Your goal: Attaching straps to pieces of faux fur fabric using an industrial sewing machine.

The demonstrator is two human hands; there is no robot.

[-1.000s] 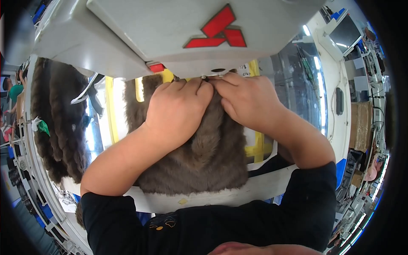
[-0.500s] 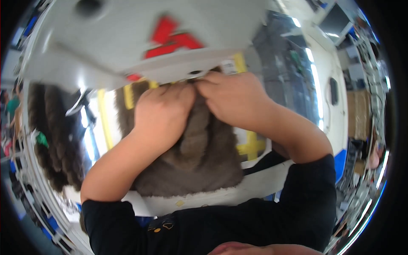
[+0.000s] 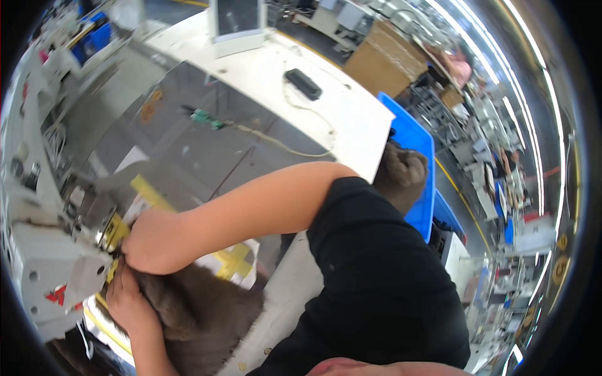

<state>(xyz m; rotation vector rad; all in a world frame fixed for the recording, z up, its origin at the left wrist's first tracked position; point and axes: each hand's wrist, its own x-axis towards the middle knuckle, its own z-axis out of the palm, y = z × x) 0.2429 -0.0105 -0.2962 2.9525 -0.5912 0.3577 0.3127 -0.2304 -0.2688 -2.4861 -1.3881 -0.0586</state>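
lying partly under hands (image 3: 157, 244) (image 3: 127, 302), brown fur pc (image 3: 210, 313), rest twd torso (image 3: 351, 326)

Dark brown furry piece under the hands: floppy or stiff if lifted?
Probably floppy: the dark brown furry piece lies in a soft, rounded fold beside the left hand. Rolling looks unlikely, since its lower part spreads flat. The fuzzy edge suggests pile that may compress when pinched.

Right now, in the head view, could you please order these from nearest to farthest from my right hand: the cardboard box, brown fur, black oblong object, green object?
1. Brown fur: against your right hand, below it.
2. Green object: above the hand, slightly right.
3. Black oblong object: farther up and right, on the white table.
4. Cardboard box: beyond that table, right.
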